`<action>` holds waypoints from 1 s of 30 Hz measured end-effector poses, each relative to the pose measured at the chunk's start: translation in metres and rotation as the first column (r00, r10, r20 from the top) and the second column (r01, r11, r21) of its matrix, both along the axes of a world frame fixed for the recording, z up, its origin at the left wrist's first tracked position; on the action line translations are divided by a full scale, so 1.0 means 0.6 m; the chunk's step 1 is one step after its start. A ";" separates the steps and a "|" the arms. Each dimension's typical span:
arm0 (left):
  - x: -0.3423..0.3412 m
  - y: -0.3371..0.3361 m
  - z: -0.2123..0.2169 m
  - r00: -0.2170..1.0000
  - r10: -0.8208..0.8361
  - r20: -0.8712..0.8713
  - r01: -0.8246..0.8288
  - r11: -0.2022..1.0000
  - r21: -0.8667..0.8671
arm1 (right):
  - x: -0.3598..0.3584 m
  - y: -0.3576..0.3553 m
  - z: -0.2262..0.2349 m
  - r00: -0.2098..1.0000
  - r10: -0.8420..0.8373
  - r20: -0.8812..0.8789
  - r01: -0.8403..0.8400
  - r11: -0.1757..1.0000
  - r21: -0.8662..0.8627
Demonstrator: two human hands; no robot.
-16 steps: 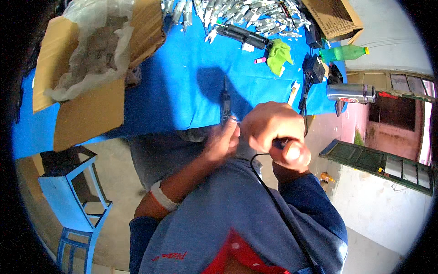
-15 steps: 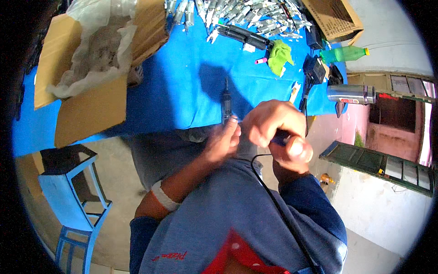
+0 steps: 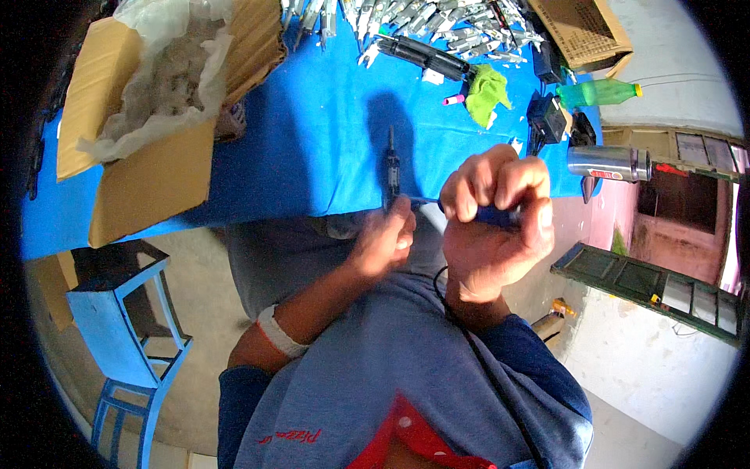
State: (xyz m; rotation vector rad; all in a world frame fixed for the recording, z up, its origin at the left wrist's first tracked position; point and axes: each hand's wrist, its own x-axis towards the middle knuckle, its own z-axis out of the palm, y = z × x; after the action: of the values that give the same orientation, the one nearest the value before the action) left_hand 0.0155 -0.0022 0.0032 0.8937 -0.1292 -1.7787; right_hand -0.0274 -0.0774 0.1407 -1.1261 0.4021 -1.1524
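My left hand (image 3: 384, 238) is closed around the lower end of a slim dark device (image 3: 393, 168), which stands upright with a thin metal tip pointing away from me. To its right my right hand (image 3: 498, 223) is raised, its fingers curled around a dark blue handle (image 3: 498, 217) that looks like a screwdriver's. A thin dark shaft runs from this fist toward the slim device. Whether the shaft touches the device I cannot tell. Most of the handle is hidden by my fingers.
The blue-covered table (image 3: 305, 172) bears a pile of grey metal parts (image 3: 437, 23), a black tube-shaped tool (image 3: 422, 56), a green cloth (image 3: 488, 95), a green bottle (image 3: 598, 93) and a steel flask (image 3: 608, 163). An open cardboard box (image 3: 156, 187) stands left. A blue chair (image 3: 117, 336) is lower left.
My right hand has moved up and right, and its wrist has turned so the curled fingers now show. My left hand keeps its hold on the slim device, nearly unmoved.
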 end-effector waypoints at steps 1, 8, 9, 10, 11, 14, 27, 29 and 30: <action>0.002 0.000 -0.001 1.000 0.005 0.018 -0.004 1.000 -0.012 | -0.001 -0.007 -0.004 0.998 0.062 0.033 -0.063 0.998 0.027; -0.009 0.001 0.005 1.000 -0.001 0.017 -0.001 0.993 0.117 | -0.017 -0.058 0.018 0.851 0.460 -0.252 -0.496 0.863 -0.099; -0.011 0.003 0.003 1.000 0.012 0.013 -0.014 0.995 0.097 | -0.014 -0.066 0.018 0.822 0.499 -0.276 -0.545 0.829 -0.126; -0.008 0.001 0.000 0.999 0.034 0.015 -0.035 0.997 0.071 | -0.009 -0.072 0.020 0.787 0.540 -0.300 -0.599 0.785 -0.158; -0.007 0.000 -0.001 0.998 0.055 0.015 -0.055 0.997 0.044 | -0.005 -0.068 0.020 0.762 0.568 -0.310 -0.637 0.744 -0.202; -0.009 0.003 -0.004 0.997 0.075 0.005 -0.075 0.997 -0.020 | -0.004 -0.040 0.012 0.811 0.491 -0.318 -0.578 0.758 -0.302; 0.006 -0.004 0.012 0.993 0.021 -0.112 -0.018 0.999 0.027 | 0.009 -0.002 0.006 0.974 -0.118 -0.193 0.089 0.984 -0.155; 0.003 0.000 0.006 0.998 0.006 -0.058 -0.006 1.000 0.012 | 0.007 -0.002 -0.006 0.993 -0.084 -0.080 0.075 0.991 -0.113; 0.000 0.000 0.002 1.000 -0.001 -0.015 0.002 1.000 0.004 | 0.007 -0.003 -0.011 0.997 -0.068 -0.023 0.065 0.994 -0.091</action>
State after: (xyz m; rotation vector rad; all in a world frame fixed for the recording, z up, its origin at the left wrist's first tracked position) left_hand 0.0156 -0.0023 0.0045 0.8838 -0.1164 -1.7872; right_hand -0.0232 -0.0791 0.1340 -1.2151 0.4132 -1.2256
